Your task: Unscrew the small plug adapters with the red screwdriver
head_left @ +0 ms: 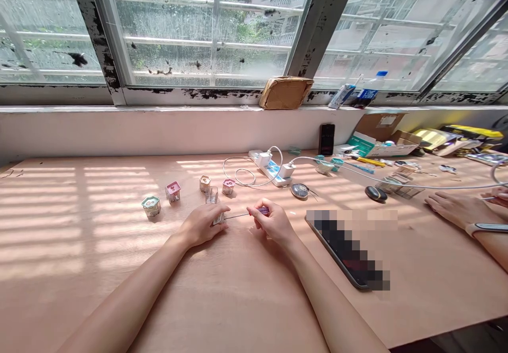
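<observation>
On the wooden table, my left hand (204, 223) is closed around a small pale piece (219, 218), mostly hidden under the fingers. My right hand (272, 220) grips a screwdriver (261, 211) by its purple handle. The thin metal shaft points left and its tip meets the pale piece. Just beyond my left hand is a small clear plastic box (211, 194). Around it stand little clear boxes with coloured tops: a green one (151, 206), a pink one (173, 191), an orange one (205, 183) and another pink one (228, 186).
A power strip (273, 172) with white plugs and cables lies at the back. A large phone (337, 252) rests right of my right arm, near a round dark object (299, 190) and a black mouse (375, 193). Another person's hand (456, 207) is at the far right.
</observation>
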Available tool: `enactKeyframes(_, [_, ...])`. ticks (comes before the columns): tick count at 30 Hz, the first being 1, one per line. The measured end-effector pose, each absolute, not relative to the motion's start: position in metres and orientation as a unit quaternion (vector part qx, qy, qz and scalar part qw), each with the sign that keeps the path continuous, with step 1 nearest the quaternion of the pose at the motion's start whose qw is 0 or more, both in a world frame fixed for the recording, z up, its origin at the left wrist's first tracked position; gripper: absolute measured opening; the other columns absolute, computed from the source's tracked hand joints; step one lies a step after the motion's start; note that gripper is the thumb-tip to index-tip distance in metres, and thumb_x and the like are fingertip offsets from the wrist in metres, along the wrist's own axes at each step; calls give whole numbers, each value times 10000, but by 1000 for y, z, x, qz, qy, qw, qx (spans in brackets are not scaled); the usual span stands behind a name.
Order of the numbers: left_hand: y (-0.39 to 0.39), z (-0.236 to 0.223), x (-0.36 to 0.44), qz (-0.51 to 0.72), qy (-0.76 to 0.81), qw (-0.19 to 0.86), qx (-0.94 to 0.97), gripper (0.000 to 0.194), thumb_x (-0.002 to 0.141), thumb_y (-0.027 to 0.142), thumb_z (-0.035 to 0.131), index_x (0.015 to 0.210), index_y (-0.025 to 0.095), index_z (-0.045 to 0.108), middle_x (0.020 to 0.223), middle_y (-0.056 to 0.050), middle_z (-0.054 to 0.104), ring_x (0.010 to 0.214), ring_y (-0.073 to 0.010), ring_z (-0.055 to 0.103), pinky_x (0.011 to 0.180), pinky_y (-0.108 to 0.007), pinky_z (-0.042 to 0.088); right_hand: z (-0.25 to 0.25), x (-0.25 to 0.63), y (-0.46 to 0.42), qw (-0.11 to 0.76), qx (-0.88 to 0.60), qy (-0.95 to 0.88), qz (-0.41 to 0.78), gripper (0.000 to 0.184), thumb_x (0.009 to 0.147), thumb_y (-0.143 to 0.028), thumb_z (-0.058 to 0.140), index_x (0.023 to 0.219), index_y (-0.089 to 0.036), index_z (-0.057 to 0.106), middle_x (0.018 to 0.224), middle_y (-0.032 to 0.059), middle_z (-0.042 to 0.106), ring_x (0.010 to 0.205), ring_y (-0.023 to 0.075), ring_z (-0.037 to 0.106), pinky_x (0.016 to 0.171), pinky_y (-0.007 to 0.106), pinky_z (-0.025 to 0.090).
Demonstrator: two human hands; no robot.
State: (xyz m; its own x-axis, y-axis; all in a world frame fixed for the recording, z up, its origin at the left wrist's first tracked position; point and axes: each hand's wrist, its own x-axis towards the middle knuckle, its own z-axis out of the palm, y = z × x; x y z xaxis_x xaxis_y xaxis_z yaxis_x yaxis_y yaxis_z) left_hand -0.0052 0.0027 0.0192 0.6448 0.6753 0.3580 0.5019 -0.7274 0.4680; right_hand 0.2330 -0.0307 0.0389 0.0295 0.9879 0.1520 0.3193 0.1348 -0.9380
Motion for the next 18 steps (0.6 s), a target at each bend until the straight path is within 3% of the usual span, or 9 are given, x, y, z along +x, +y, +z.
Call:
enactKeyframes(6, [2,19,-5,262,344,176,884,404,891,228,686,1277,253,571,1215,-55,687,1113,-247,654,937,-349,527,30,236,-25,474,-535,-600,359,472,797,-625,691,694,-202,507,511,-27,526,421,109,431,415,226,326])
enactKeyframes(11, [1,20,-6,257,354,185,880,408,883,219,686,1276,243,576,1235,-65,677,1129,-259,644,957,-361,518,34,236,-28,473,-510,-591,408,401,751,-541,738,816,-195,546,566,-37,546,422,102,443,390,205,314])
enactKeyframes(18, [1,21,-6,258,366,198,872,424,879,239,696,1285,233,574,1216,-68,685,1109,-265,649,943,-356,515,33,232,-26,486,-542,-541,421,476,691,-597,776,732,-184,543,482,-6,573,355,106,442,345,194,277])
